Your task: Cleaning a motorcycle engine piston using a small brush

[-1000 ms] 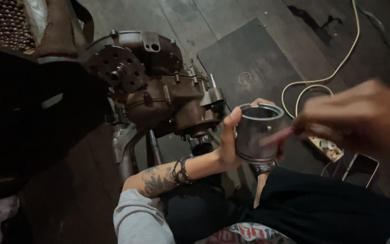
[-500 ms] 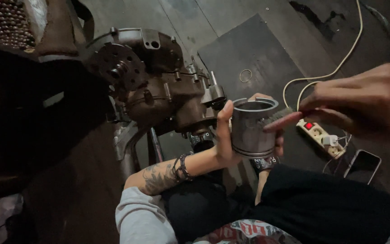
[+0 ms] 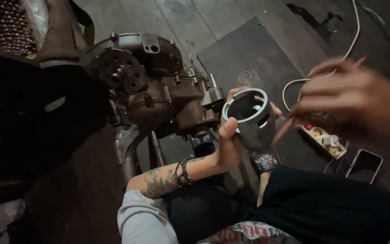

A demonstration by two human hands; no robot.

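One grey metal cylinder sleeve (image 3: 253, 121), hollow and open at its top, sits in the left hand (image 3: 231, 144): thumb on the near side, fingers (image 3: 276, 110) wrapped round the far side, closed on the sleeve and holding it roughly upright above the person's lap. A cut-out shows in its upper wall. The left wrist carries dark bead bracelets (image 3: 183, 171), with a tattoo on the forearm just behind them. The right hand (image 3: 353, 101) is blurred, raised just right of the sleeve; its fingers are bunched together around something thin and pinkish (image 3: 283, 132) whose tip comes close to the sleeve's side; whether it touches cannot be told. Just left of the sleeve stands a brown engine case (image 3: 159, 86) on a metal stand (image 3: 129, 149). On the floor beyond lies a dark mat (image 3: 253, 49) bearing a small ring (image 3: 245, 77). Under the right hand lie a white power strip (image 3: 321, 138) with a cream cable (image 3: 355, 27), and near it a phone (image 3: 363, 164).
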